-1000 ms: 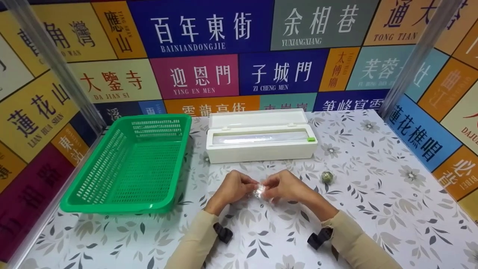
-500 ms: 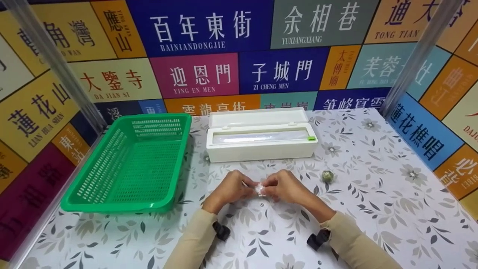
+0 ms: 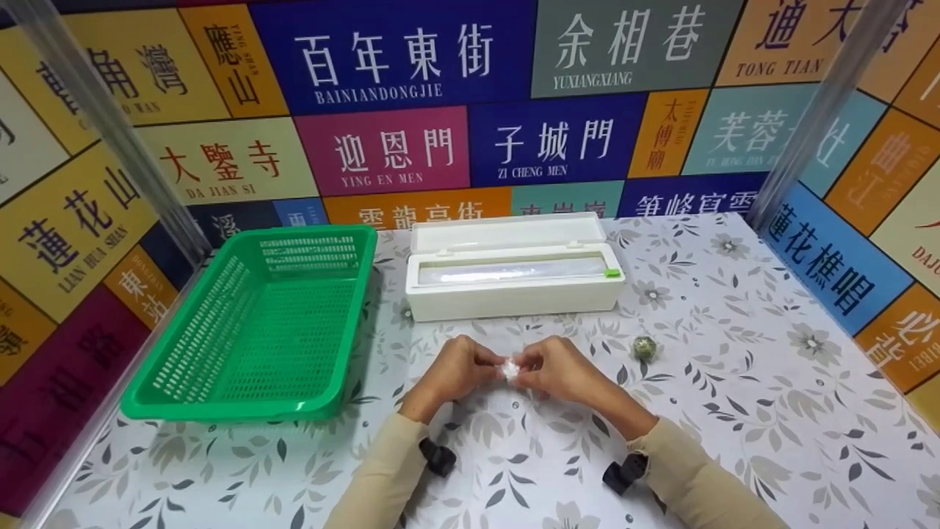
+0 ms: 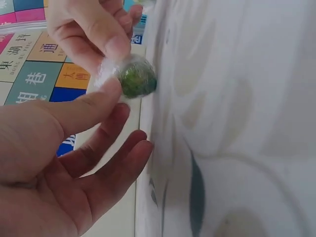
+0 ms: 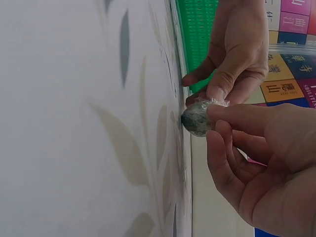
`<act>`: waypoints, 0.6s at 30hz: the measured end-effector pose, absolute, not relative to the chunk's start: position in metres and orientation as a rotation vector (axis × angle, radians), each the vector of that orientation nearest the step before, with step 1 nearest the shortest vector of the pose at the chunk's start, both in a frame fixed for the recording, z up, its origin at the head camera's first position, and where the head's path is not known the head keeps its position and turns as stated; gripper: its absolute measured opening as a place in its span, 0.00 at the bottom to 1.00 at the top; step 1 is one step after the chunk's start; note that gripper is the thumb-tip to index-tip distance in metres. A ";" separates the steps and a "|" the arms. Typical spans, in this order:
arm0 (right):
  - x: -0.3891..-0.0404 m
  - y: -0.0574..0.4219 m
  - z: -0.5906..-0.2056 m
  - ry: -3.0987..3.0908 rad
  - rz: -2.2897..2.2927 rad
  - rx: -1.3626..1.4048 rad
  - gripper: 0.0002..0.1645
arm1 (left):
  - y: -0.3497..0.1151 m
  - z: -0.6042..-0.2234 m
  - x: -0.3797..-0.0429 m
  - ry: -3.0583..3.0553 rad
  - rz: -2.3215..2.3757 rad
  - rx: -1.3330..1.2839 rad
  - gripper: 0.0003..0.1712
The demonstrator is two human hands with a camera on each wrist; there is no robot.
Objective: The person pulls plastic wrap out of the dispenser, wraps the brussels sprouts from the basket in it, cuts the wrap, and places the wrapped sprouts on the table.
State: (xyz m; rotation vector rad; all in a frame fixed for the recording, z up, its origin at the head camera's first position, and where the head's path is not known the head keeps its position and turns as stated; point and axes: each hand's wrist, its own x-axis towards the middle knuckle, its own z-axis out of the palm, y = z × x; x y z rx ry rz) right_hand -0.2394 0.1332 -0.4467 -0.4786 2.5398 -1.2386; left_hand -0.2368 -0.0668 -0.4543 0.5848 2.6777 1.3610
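A small round green fruit (image 4: 137, 79), its exact kind unclear, is wrapped in clear cling film (image 3: 511, 369) and sits low at the tablecloth. My left hand (image 3: 459, 371) pinches the gathered film with thumb and fingers. From the other side, my right hand (image 3: 558, 367) pinches the same bunched film, its thumb and fingers close against the wrapped fruit (image 5: 196, 118). In the head view the fingers hide most of the fruit. To the right of my right hand, a second film-wrapped green fruit (image 3: 644, 349) rests on the table.
Behind the hands stands a white cling film dispenser (image 3: 514, 303), lid raised, a green slider at its right end. A green perforated basket (image 3: 334, 367) stands on the left. The floral tablecloth (image 3: 734, 455) reaches sign-printed walls (image 3: 396, 154).
Both hands stay in nearly the same place, with small finger shifts on the film. The film between them looks more tightly bunched than a second ago. The second wrapped fruit has not moved.
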 end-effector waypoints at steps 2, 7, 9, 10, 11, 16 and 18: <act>-0.239 0.134 -0.447 2.557 -1.247 -0.517 0.10 | -0.066 -0.453 -0.237 2.662 1.358 0.579 0.11; -0.239 0.135 -0.450 2.539 -1.300 -0.517 0.07 | -0.065 -0.452 -0.236 2.584 1.388 0.539 0.11; -0.239 0.134 -0.451 2.535 -1.315 -0.494 0.06 | -0.064 -0.453 -0.236 2.571 1.423 0.504 0.10; -0.238 0.134 -0.451 2.534 -1.320 -0.486 0.06 | -0.063 -0.454 -0.237 2.570 1.438 0.489 0.10; -0.238 0.133 -0.451 2.537 -1.319 -0.476 0.06 | -0.063 -0.455 -0.237 2.576 1.450 0.477 0.09; -0.236 0.131 -0.449 2.541 -1.325 -0.446 0.06 | -0.060 -0.456 -0.238 2.602 1.515 0.430 0.05; -0.237 0.131 -0.448 2.520 -1.330 -0.440 0.07 | -0.059 -0.457 -0.238 2.616 1.539 0.414 0.04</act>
